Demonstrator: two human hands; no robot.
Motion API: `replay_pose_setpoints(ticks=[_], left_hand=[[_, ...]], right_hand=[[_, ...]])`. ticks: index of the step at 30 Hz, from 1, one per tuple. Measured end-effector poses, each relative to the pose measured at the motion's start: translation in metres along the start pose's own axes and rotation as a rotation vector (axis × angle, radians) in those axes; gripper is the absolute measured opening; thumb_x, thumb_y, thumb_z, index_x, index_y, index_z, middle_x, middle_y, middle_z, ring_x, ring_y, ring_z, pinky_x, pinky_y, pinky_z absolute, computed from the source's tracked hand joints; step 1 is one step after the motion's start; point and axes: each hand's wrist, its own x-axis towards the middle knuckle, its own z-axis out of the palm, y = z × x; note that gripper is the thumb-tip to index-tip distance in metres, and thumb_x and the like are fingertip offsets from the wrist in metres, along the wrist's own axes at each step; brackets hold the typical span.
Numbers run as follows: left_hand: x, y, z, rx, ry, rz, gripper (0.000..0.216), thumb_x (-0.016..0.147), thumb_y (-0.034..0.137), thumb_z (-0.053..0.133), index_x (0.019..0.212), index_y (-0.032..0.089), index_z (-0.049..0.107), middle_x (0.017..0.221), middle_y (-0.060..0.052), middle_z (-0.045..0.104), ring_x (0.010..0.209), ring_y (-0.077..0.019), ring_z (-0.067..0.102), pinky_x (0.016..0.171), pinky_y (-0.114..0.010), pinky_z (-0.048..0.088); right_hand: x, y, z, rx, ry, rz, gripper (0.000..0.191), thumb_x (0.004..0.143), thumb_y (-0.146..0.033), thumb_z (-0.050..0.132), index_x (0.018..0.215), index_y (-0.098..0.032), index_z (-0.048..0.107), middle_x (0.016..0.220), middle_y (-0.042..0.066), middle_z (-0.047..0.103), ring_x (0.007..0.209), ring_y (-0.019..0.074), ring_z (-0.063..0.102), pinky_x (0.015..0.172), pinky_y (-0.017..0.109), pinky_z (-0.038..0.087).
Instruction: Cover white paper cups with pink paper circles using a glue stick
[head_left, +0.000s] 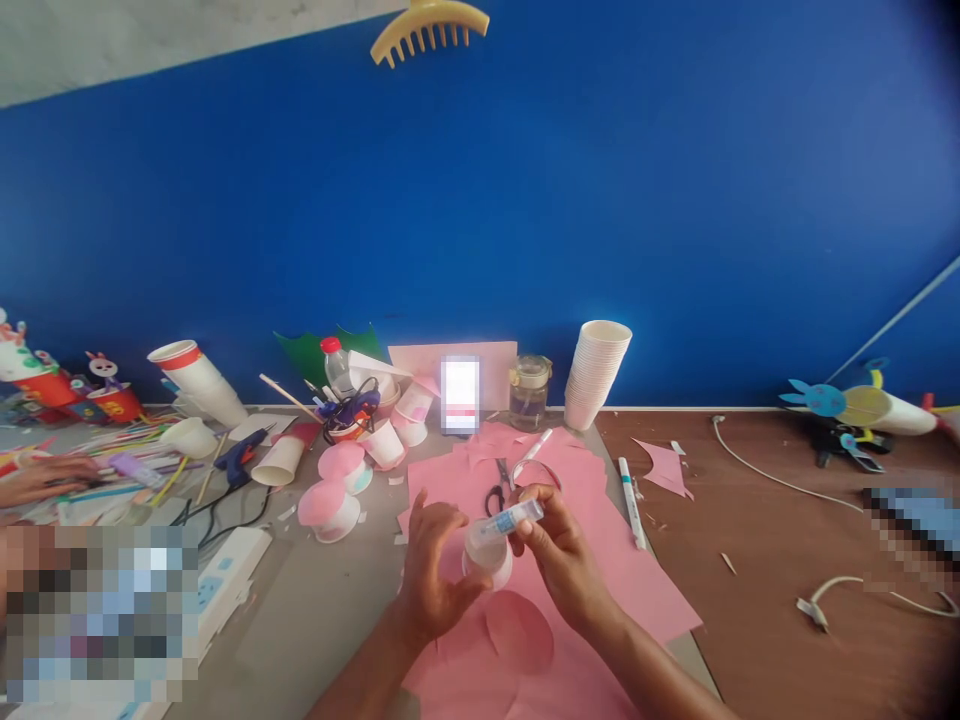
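A small white paper cup [487, 555] stands on pink paper [570, 590] in front of me. My left hand [431, 565] curves round the cup's left side, thumb low in front. My right hand [559, 545] grips a clear glue bottle [514, 518] with a blue label, tilted above the cup, its lower end pointing left over the cup. A pink paper circle [521, 632] lies just in front of the cup. Black-handled scissors [496, 496] rest on the paper behind it.
Pink-topped cups [330, 510], a hot glue gun [241, 455] and a power strip [232, 570] are to the left. Behind stand a phone [460, 395], a glass jar [530, 392] and stacked cups [596, 375]. A marker [631, 503] lies right. Another person's hand [52, 475] is far left.
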Motion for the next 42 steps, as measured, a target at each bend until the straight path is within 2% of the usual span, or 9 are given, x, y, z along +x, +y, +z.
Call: replay_pose_setpoints(ticks=[2, 5, 8, 14, 20, 27, 32, 37, 42], left_hand=[[0.003, 0.005, -0.002, 0.014, -0.008, 0.002, 0.047, 0.084, 0.056, 0.051, 0.113, 0.019, 0.047, 0.087, -0.005, 0.061, 0.088, -0.0231, 0.060, 0.107, -0.061, 0.025], [0.006, 0.008, -0.005, 0.043, -0.025, 0.039, 0.026, 0.087, 0.034, 0.055, 0.108, 0.019, 0.050, 0.083, -0.003, 0.063, 0.081, -0.0195, 0.060, 0.107, -0.059, 0.026], [0.008, 0.009, -0.008, 0.067, -0.034, 0.090, 0.021, 0.085, 0.017, 0.053, 0.106, 0.018, 0.053, 0.082, -0.003, 0.064, 0.077, -0.0176, 0.059, 0.105, -0.057, 0.029], [0.006, 0.008, -0.008, 0.023, -0.058, 0.128, 0.023, 0.087, 0.020, 0.051, 0.110, 0.016, 0.053, 0.083, -0.005, 0.064, 0.075, -0.0171, 0.059, 0.097, -0.053, 0.041], [0.003, 0.006, -0.005, -0.031, -0.043, 0.045, 0.023, 0.086, 0.022, 0.055, 0.108, 0.020, 0.050, 0.077, -0.001, 0.063, 0.069, -0.0156, 0.059, 0.090, -0.048, 0.047], [0.007, 0.010, -0.008, 0.028, -0.050, 0.051, 0.025, 0.086, 0.031, 0.054, 0.108, 0.019, 0.050, 0.083, -0.005, 0.065, 0.074, -0.0179, 0.060, 0.090, -0.047, 0.045], [0.008, 0.011, -0.009, 0.062, -0.072, 0.095, 0.023, 0.086, 0.017, 0.053, 0.108, 0.019, 0.051, 0.078, -0.002, 0.065, 0.068, -0.0156, 0.057, 0.090, -0.046, 0.043], [0.010, 0.011, -0.010, 0.107, -0.080, 0.120, 0.021, 0.087, 0.019, 0.052, 0.108, 0.018, 0.052, 0.073, -0.002, 0.063, 0.063, -0.0153, 0.053, 0.090, -0.048, 0.041], [0.015, 0.011, -0.013, 0.166, -0.128, 0.113, 0.017, 0.091, 0.023, 0.044, 0.103, 0.017, 0.054, 0.070, -0.002, 0.062, 0.058, -0.0150, 0.051, 0.087, -0.045, 0.040]], right_hand=[[-0.006, 0.002, 0.006, -0.014, -0.005, 0.001, 0.020, 0.084, -0.039, 0.062, 0.088, -0.023, 0.050, 0.072, -0.005, 0.047, 0.057, 0.0081, 0.046, 0.055, 0.021, 0.041], [-0.010, 0.001, 0.011, -0.012, -0.038, 0.029, 0.024, 0.083, -0.041, 0.063, 0.089, -0.023, 0.050, 0.069, -0.005, 0.046, 0.055, 0.0072, 0.043, 0.049, 0.018, 0.037], [-0.010, -0.006, 0.008, -0.076, -0.069, 0.053, 0.027, 0.082, -0.045, 0.063, 0.090, -0.022, 0.052, 0.069, -0.004, 0.047, 0.057, 0.0083, 0.043, 0.048, 0.018, 0.036], [-0.008, -0.019, 0.003, -0.293, -0.176, 0.111, 0.034, 0.080, -0.047, 0.063, 0.097, -0.018, 0.059, 0.079, 0.001, 0.055, 0.063, 0.0103, 0.047, 0.054, 0.021, 0.039], [-0.005, -0.022, 0.008, -0.134, -0.140, 0.188, 0.032, 0.081, -0.048, 0.061, 0.087, -0.016, 0.058, 0.054, -0.007, 0.043, 0.046, 0.0061, 0.034, 0.044, 0.019, 0.030], [-0.007, -0.019, 0.010, -0.097, -0.143, 0.236, 0.036, 0.080, -0.051, 0.060, 0.087, -0.016, 0.057, 0.050, -0.008, 0.041, 0.045, 0.0060, 0.032, 0.043, 0.018, 0.027], [-0.009, -0.019, 0.010, -0.167, -0.097, 0.205, 0.044, 0.076, -0.053, 0.064, 0.098, -0.016, 0.057, 0.060, -0.006, 0.046, 0.051, 0.0073, 0.038, 0.046, 0.019, 0.031], [-0.006, -0.022, 0.008, -0.275, -0.043, 0.197, 0.037, 0.079, -0.053, 0.059, 0.083, -0.016, 0.058, 0.054, -0.006, 0.044, 0.047, 0.0071, 0.036, 0.046, 0.020, 0.030], [-0.001, -0.027, 0.007, -0.362, -0.045, 0.125, 0.032, 0.081, -0.049, 0.059, 0.079, -0.016, 0.061, 0.067, 0.000, 0.057, 0.060, 0.0115, 0.049, 0.055, 0.023, 0.040]])
